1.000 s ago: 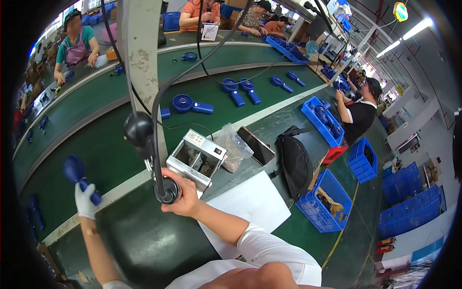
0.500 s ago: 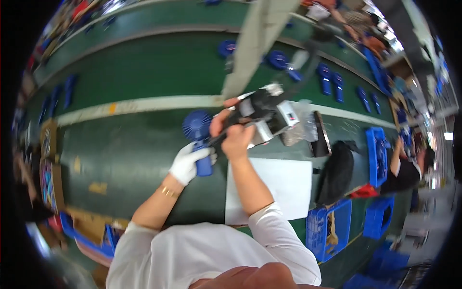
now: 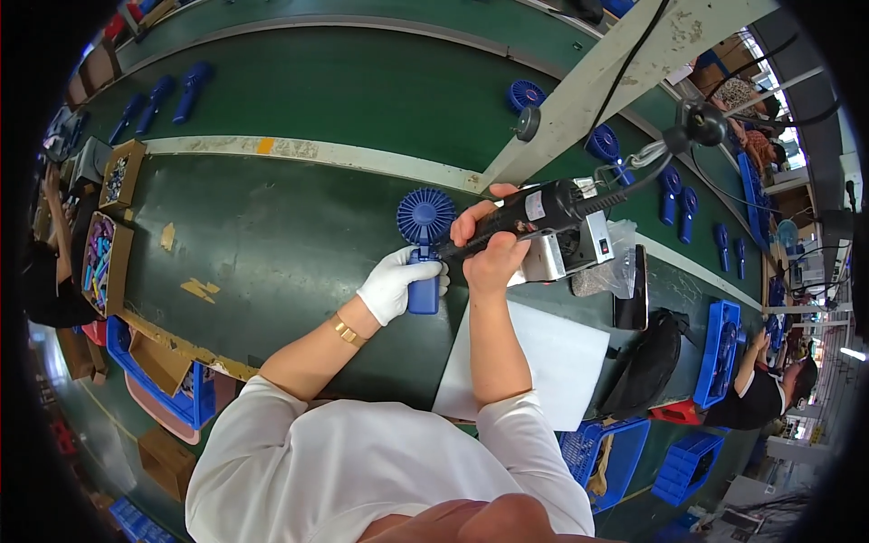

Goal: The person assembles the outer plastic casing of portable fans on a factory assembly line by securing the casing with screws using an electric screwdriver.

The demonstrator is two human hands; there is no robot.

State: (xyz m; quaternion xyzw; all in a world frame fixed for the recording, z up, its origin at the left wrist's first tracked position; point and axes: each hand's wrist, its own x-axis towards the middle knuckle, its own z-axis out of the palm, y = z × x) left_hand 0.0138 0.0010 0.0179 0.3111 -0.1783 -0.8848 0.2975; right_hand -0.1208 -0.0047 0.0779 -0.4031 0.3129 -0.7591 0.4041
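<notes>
My left hand (image 3: 395, 282), in a white glove, is closed around the handle of a blue handheld fan (image 3: 425, 217). The fan stands out over the green bench with its round grille away from me. My bare right hand (image 3: 493, 258) grips a black electric screwdriver (image 3: 523, 215), held almost level. Its tip end points left at the fan's neck, beside my gloved fingers; whether the tip touches is hidden. A coiled cable runs from the screwdriver's back end up to the right.
White foam sheet (image 3: 552, 362) lies under my right forearm. Behind the screwdriver sit a silver-and-black device (image 3: 590, 242) and a plastic bag (image 3: 615, 267). A black pouch (image 3: 647, 366) and blue bin (image 3: 721, 353) are right. A post (image 3: 625, 77) rises by the conveyor (image 3: 344, 100), which carries several fans.
The view has turned, so the bench and conveyor sit differently in the picture. My hands keep hold of the fan and the screwdriver, with little change between the two.
</notes>
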